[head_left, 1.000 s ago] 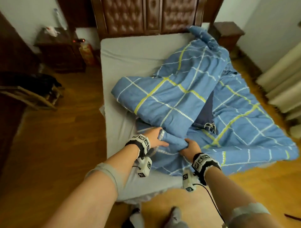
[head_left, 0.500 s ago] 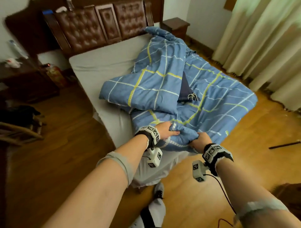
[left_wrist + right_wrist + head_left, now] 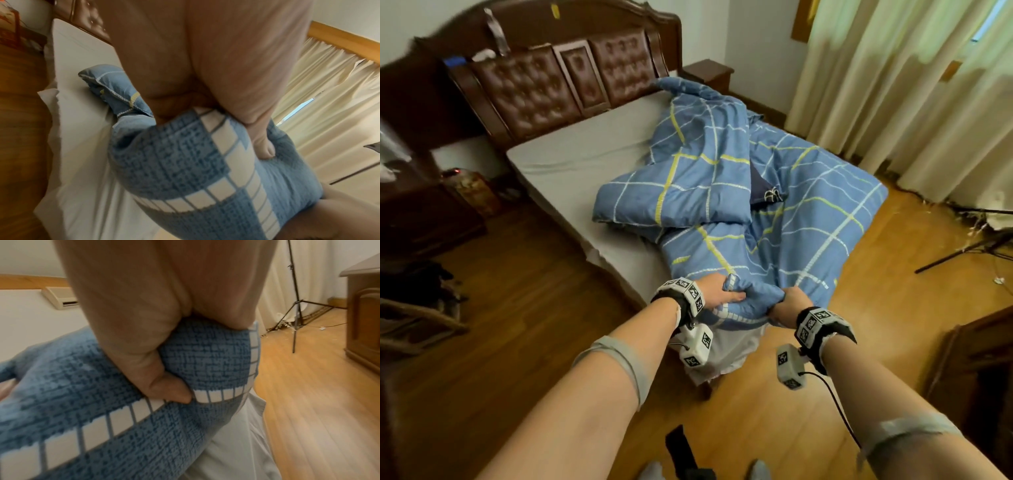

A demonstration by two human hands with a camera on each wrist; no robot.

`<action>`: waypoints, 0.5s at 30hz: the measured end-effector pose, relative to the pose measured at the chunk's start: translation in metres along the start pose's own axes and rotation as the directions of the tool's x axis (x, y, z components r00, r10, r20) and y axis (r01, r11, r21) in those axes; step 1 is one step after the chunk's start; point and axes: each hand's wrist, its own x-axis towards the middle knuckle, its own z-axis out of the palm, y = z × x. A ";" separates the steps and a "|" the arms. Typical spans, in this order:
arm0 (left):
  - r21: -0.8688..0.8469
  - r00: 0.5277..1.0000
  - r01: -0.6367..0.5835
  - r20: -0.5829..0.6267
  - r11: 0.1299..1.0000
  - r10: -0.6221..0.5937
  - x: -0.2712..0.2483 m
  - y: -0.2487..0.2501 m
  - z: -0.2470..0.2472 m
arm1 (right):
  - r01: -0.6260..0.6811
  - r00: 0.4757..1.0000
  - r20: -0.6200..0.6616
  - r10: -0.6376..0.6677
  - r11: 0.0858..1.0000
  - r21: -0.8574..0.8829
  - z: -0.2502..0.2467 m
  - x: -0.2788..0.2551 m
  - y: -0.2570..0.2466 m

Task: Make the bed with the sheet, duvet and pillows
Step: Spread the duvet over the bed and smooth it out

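Observation:
A blue duvet (image 3: 722, 178) with white and yellow check lines lies crumpled across the right half of the bed, over a pale grey sheet (image 3: 585, 164). At the foot corner my left hand (image 3: 717, 294) grips a bunched fold of the duvet (image 3: 195, 162), thumb on top. My right hand (image 3: 789, 305) grips the same bunch a little to the right, its fingers curled round the fabric (image 3: 205, 356). A dark blue piece (image 3: 765, 192) shows between the duvet folds. No pillow is in view.
A dark wooden headboard (image 3: 558, 82) with padded panels stands at the far end. Nightstands (image 3: 709, 72) flank the bed. Curtains (image 3: 911, 85) hang at the right, with a tripod stand (image 3: 962, 250) on the wooden floor below them. A wooden cabinet (image 3: 983, 359) stands near right.
I have stepped round the foot of the bed to the right, both hands keeping hold of the duvet's corner. The duvet's near end has been drawn toward the foot corner.

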 end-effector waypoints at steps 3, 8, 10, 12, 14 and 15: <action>0.013 0.998 -0.005 0.063 1.000 0.004 -0.018 -0.026 -0.006 | -0.123 0.992 0.013 0.123 0.992 0.020 0.040 -0.019 -0.012; 0.039 0.977 -0.136 0.172 0.990 0.127 -0.048 -0.057 -0.015 | -0.259 0.966 -0.016 0.258 0.964 -0.058 0.083 -0.061 -0.029; 0.053 0.961 -0.176 0.228 0.983 0.159 -0.057 -0.066 -0.027 | -0.266 0.963 -0.001 0.270 0.950 -0.160 0.089 -0.068 -0.027; 0.025 0.958 -0.158 0.246 0.987 0.147 -0.058 -0.079 -0.037 | -0.272 0.957 0.052 0.285 0.946 -0.178 0.094 -0.069 -0.019; -0.029 0.971 -0.123 0.202 0.992 0.126 -0.059 -0.097 -0.047 | -0.308 0.935 0.130 0.331 0.936 -0.170 0.104 -0.066 -0.018; -0.032 0.981 -0.103 0.162 0.994 0.107 -0.060 -0.108 -0.053 | -0.326 0.921 0.171 0.351 0.932 -0.161 0.108 -0.065 -0.025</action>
